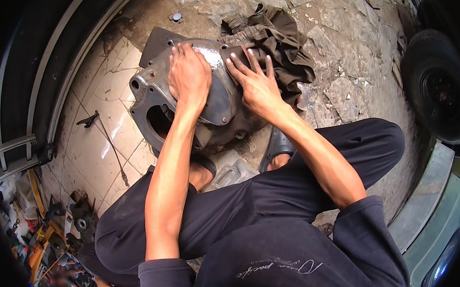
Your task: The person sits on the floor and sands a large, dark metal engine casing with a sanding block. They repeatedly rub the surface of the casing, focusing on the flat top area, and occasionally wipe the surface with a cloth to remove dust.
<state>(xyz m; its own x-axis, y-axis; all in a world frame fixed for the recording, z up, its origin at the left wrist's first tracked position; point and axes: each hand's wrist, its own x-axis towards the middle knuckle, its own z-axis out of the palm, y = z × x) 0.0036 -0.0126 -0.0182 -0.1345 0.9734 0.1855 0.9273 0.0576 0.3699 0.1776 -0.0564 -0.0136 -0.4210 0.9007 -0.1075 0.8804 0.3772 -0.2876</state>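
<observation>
A large, grimy metal machine housing (pixel 219 95) lies on the floor between my feet, with bolt holes and a big round opening at its left end. My left hand (pixel 189 71) lies flat on its top, beside a shiny patch; whether anything is under the palm is hidden. My right hand (pixel 256 83) has its fingers spread over a dark, flat piece (pixel 235 57) at the housing's right side. A crumpled dark cloth (pixel 283 43) lies just beyond the right fingers. Behind the housing's upper left a dark flat plate (pixel 156 44) sticks out.
A thin rod or cable (pixel 111 146) lies on the cracked tiles at left. Tools and parts (pixel 47 238) are heaped at lower left. A black wheel (pixel 437 87) stands at right, above a curved metal panel (pixel 424 199). A small round cap (pixel 177 17) lies beyond the housing.
</observation>
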